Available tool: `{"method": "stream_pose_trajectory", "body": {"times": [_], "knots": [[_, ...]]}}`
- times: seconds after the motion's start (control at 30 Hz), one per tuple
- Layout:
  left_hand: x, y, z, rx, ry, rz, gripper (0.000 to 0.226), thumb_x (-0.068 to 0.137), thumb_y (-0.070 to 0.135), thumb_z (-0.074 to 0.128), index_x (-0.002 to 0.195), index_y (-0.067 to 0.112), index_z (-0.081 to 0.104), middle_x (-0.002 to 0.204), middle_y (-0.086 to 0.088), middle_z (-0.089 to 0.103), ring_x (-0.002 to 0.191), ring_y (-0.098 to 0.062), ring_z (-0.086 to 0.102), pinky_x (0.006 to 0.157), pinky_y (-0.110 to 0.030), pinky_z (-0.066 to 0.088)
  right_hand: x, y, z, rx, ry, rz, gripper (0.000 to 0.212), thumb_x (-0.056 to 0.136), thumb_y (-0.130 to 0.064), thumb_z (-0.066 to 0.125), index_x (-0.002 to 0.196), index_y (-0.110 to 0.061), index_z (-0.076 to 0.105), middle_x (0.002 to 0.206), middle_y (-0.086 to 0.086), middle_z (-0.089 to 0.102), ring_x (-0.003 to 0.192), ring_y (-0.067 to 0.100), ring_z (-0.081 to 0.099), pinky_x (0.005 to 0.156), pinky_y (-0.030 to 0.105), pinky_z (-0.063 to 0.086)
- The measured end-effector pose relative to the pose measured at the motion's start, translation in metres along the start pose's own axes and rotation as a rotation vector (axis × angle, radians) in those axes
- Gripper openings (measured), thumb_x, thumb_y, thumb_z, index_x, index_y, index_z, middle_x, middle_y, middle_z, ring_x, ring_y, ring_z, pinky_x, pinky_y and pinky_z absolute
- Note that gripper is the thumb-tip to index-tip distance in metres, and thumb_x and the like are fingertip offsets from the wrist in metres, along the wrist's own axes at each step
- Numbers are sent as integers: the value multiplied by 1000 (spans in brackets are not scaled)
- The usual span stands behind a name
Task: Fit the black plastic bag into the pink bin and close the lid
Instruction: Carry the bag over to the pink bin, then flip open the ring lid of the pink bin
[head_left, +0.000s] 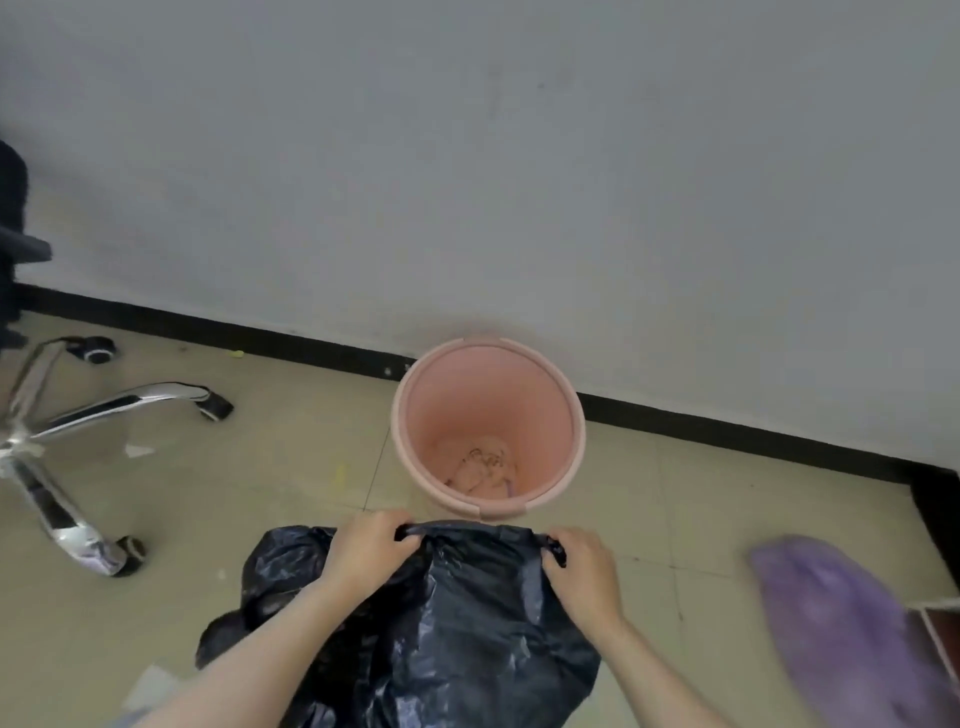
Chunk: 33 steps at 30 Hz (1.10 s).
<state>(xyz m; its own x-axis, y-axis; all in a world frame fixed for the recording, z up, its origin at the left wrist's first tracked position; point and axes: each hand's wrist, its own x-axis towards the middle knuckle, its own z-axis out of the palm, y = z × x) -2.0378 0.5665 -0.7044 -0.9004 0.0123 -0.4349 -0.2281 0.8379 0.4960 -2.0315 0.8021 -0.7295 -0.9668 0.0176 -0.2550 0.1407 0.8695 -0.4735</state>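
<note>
The round pink bin stands open on the floor against the wall, with some crumpled scraps at its bottom; no lid shows on it. Just in front of it hangs the black plastic bag, its top edge stretched level between my hands. My left hand grips the bag's left top corner. On the other side my right hand pinches the right top corner. The bag's lower part drapes down over my forearms and out of view.
A chrome office chair base with castors stands at the left. A purple blurred object lies at the right beside a box corner. Small scraps of paper litter the tiled floor. The wall with a black skirting runs behind the bin.
</note>
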Motion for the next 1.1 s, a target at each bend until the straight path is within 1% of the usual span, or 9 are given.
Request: {"method": "stream_pose_trajectory", "body": {"times": [0.2, 0.33, 0.47, 0.57, 0.67, 0.73, 0.8, 0.93, 1.1], "knots": [[66, -49, 91, 167, 37, 35, 25, 89, 29, 47, 104, 19, 63, 106, -1, 70, 101, -23, 61, 78, -30, 37, 47, 60, 92, -83, -9, 9, 25, 89, -19, 49, 111, -15, 59, 109, 10, 64, 104, 28, 53, 82, 34, 41], [63, -55, 99, 198, 73, 20, 41, 89, 36, 49, 128, 23, 48, 133, -2, 51, 126, -22, 41, 102, -36, 32, 44, 62, 98, 35, 52, 7, 38, 85, -17, 56, 122, -9, 53, 118, 15, 56, 113, 30, 46, 93, 33, 37], [44, -45, 82, 116, 237, 35, 54, 90, 33, 48, 139, 15, 33, 148, -10, 32, 137, -28, 26, 110, -41, 28, 38, 47, 70, 44, 359, -114, 33, 80, -11, 62, 113, -4, 58, 111, 23, 58, 107, 32, 49, 88, 40, 46], [43, -37, 72, 119, 432, 112, 61, 81, 21, 63, 135, 5, 39, 143, -24, 39, 131, -41, 38, 103, -50, 38, 48, 30, 47, -70, 534, -319, 38, 69, -14, 63, 107, -7, 59, 103, 22, 63, 100, 24, 42, 79, 43, 52], [42, -22, 65, 213, 414, 167, 73, 82, 27, 61, 141, 3, 25, 150, -24, 27, 138, -39, 29, 108, -49, 33, 54, 7, 34, -178, 395, -436, 44, 68, -14, 65, 111, -14, 56, 107, 17, 64, 106, 30, 53, 83, 45, 50], [44, -17, 67, 218, 291, 151, 71, 92, 34, 41, 146, 7, 3, 157, -14, 2, 146, -27, 4, 118, -41, 14, 56, -6, 30, -241, 207, -386, 43, 76, -30, 44, 115, -16, 56, 116, 12, 61, 113, 30, 51, 94, 42, 40], [45, -14, 67, 260, 204, 131, 71, 94, 38, 33, 146, 10, -5, 158, -9, -6, 146, -21, -3, 119, -40, 8, 54, -11, 33, -229, 31, -308, 57, 75, -42, 27, 118, -19, 57, 121, 9, 58, 118, 28, 44, 99, 39, 31], [46, -15, 64, 304, 191, 109, 69, 94, 38, 31, 146, 10, -4, 158, -7, -5, 146, -21, -4, 119, -42, 6, 51, -12, 45, -195, 81, -294, 35, 83, -17, 54, 118, -18, 56, 121, 12, 58, 117, 29, 43, 102, 40, 29], [49, -14, 61, 205, 229, 25, 68, 95, 37, 25, 145, 5, -6, 158, -10, -6, 146, -21, -3, 118, -42, 8, 39, -31, 63, -8, 116, -282, 33, 86, -12, 53, 117, -22, 58, 122, 3, 60, 117, 24, 39, 101, 32, 20]]}}
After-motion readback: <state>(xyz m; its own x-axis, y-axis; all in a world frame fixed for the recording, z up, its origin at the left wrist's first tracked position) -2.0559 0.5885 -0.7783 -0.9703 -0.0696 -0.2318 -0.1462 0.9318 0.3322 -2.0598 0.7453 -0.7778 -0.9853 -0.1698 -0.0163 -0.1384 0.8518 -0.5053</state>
